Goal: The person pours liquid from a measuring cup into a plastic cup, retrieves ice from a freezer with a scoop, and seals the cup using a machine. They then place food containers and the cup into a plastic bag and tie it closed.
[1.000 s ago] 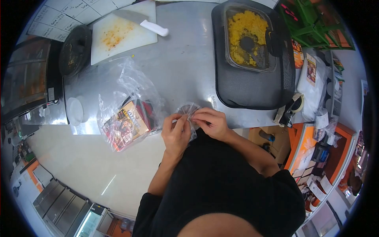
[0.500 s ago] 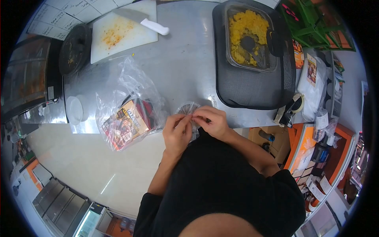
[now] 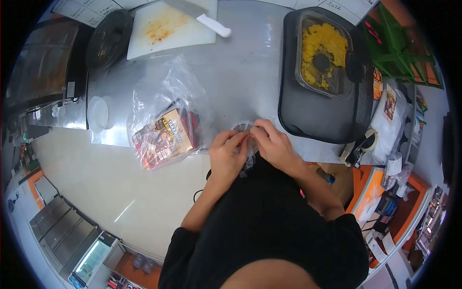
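At the counter's front edge, close to the black shirt, my left hand (image 3: 227,156) and my right hand (image 3: 274,147) meet with their fingertips pinched together. Between them is a small clear plastic bag (image 3: 249,161), gripped at its gathered top. Fingers hide most of it, and what it contains cannot be made out. Left of my hands lies a larger clear plastic bag (image 3: 175,84), crumpled and see-through. Inside it sits a printed food box (image 3: 168,137) in red and tan, with something dark red beside it.
A white cutting board (image 3: 166,29) with orange stains carries a white-handled knife (image 3: 214,25). A dark round lid (image 3: 109,39) leans left of it. At right, a clear container of yellow food (image 3: 325,45) rests on a black case (image 3: 313,115). A tape dispenser (image 3: 361,148) stands beside it.
The view has shifted, so the counter things sit further right in it. Both hands keep their pinch on the small bag, with fingers slightly rearranged.
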`<move>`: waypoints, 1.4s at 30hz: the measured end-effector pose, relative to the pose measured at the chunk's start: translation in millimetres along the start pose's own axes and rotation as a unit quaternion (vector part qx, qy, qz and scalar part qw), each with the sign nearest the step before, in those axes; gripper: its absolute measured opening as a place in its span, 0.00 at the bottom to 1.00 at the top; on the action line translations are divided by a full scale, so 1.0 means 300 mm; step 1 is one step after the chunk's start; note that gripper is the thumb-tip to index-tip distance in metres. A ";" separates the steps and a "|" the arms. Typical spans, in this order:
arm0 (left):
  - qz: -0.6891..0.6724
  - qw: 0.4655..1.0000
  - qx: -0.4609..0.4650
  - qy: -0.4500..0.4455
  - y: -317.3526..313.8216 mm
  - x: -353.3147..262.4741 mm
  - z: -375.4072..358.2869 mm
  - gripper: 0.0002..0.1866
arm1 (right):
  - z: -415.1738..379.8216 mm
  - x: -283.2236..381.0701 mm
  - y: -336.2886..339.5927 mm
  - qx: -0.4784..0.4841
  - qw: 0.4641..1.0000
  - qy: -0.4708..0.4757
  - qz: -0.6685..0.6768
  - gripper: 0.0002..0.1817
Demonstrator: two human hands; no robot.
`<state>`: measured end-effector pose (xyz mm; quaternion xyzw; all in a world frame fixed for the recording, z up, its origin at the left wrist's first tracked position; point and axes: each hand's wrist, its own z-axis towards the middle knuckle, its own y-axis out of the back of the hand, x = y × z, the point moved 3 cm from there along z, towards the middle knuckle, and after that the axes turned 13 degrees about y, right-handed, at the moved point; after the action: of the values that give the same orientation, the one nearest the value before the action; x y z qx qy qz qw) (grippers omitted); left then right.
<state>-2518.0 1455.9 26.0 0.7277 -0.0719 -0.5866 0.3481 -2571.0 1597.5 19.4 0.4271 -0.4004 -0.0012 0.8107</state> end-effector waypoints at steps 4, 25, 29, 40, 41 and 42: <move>0.052 0.997 -0.005 -0.053 0.001 -0.015 0.000 0.06 | -0.024 -0.034 0.025 -0.005 0.999 0.051 0.006 0.14; 0.119 0.975 -0.133 -0.134 0.250 -0.051 -0.001 0.11 | 0.060 0.043 -0.012 0.142 0.988 0.054 -0.008 0.39; 0.289 0.915 -0.274 -0.067 0.462 -0.010 0.156 0.10 | 0.053 0.032 0.020 0.040 0.998 -0.053 0.019 0.41; -0.362 0.927 -0.061 0.074 0.856 0.215 0.187 0.05 | 0.300 0.468 0.125 -0.293 0.943 -0.083 0.134 0.46; -0.393 0.915 -0.034 0.079 0.898 0.250 0.180 0.03 | 0.357 0.519 0.077 -0.315 0.913 -0.078 0.246 0.46; -0.461 0.884 0.013 0.084 0.934 0.293 0.167 0.03 | 0.417 0.571 0.024 -0.299 0.923 -0.087 0.224 0.45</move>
<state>-2451.7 1180.5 117.5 0.7300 0.2930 -0.6165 0.0338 -2538.4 1456.7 174.7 0.0621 -0.5356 0.0235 0.8418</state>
